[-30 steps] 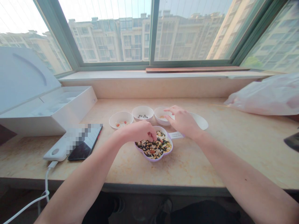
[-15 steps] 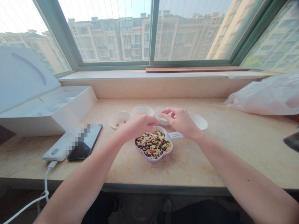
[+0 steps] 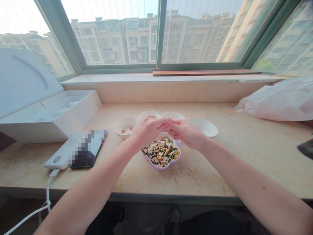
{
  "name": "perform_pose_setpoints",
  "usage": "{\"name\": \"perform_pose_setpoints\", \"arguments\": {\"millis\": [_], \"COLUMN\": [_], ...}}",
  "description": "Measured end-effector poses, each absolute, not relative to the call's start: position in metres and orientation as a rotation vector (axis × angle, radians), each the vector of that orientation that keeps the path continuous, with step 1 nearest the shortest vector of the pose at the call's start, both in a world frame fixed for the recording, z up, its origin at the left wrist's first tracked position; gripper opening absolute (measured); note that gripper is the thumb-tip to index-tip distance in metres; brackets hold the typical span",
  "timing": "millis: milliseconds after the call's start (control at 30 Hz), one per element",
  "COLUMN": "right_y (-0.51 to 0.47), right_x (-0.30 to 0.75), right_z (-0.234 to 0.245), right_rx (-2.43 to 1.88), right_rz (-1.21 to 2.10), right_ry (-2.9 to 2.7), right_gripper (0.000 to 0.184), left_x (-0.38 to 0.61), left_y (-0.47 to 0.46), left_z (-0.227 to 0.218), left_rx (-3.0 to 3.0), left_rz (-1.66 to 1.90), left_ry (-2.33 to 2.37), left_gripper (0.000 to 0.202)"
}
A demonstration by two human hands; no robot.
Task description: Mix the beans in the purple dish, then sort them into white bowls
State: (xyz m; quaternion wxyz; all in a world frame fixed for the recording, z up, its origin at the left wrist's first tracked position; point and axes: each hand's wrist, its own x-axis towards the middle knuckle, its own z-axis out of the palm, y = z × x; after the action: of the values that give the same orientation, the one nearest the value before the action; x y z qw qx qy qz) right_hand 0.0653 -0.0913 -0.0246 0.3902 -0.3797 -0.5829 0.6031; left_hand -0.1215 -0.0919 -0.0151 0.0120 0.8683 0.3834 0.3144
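Note:
Over the far rim of a purple-edged, scalloped bowl [image 3: 160, 153], my two hands meet with fingertips touching. My left hand [image 3: 149, 130] reaches in palm down, its fingers pressed together and pointing right; what lies under them is hidden. My right hand [image 3: 186, 132] has its fingers bunched against the left fingertips, and anything pinched there is too small to make out. Mixed black, yellow and green beans with peanuts fill the scalloped bowl. Behind my hands stand a white bowl [image 3: 124, 125] with several peanuts, two white bowls partly covered, and another white bowl [image 3: 205, 126] on the right.
On the left are an open white box [image 3: 73, 111], a phone [image 3: 84, 159] and a white power bank [image 3: 57, 158] with a cable [image 3: 48, 192]. A plastic bag [image 3: 281, 101] lies at the right. The counter's front edge [image 3: 171, 195] runs below my forearms.
My right hand has come from over the third white bowl back toward me and left to meet my left hand. My left fingers have stretched out to the right.

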Motion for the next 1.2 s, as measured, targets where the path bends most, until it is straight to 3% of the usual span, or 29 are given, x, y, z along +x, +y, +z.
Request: {"name": "perform_pose_setpoints", "arguments": {"millis": [133,333,533,700,867,1200], "right_y": [-0.090,-0.083,-0.073,-0.065,-0.062,-0.061], "right_x": [0.068,0.080,0.089,0.095,0.097,0.098], "right_z": [-0.022,-0.022,-0.028,-0.034,-0.037,-0.035], "right_rx": [-1.078,-1.187,-1.298,-1.414,-1.425,-1.455], "right_rz": [1.309,0.422,0.100,-0.035,-0.054,-0.084], "right_ry": [-1.620,-1.943,-1.989,-2.006,-1.985,-1.944], "right_gripper": [0.041,0.016,0.010,0.016,0.019,0.009], "left_x": [-0.125,-0.136,-0.134,-0.132,-0.131,-0.132], "left_y": [-0.094,-0.096,-0.100,-0.102,-0.103,-0.101], "left_z": [-0.007,0.006,0.008,0.005,0.003,0.001], "left_rx": [2.567,2.604,2.572,2.590,2.602,2.516], "left_rz": [0.883,0.231,-0.153,-0.159,-0.095,-0.067], "left_ry": [1.250,1.214,1.043,0.981,0.965,1.016], "left_gripper": [0.034,0.023,0.018,0.010,0.017,0.022]}}
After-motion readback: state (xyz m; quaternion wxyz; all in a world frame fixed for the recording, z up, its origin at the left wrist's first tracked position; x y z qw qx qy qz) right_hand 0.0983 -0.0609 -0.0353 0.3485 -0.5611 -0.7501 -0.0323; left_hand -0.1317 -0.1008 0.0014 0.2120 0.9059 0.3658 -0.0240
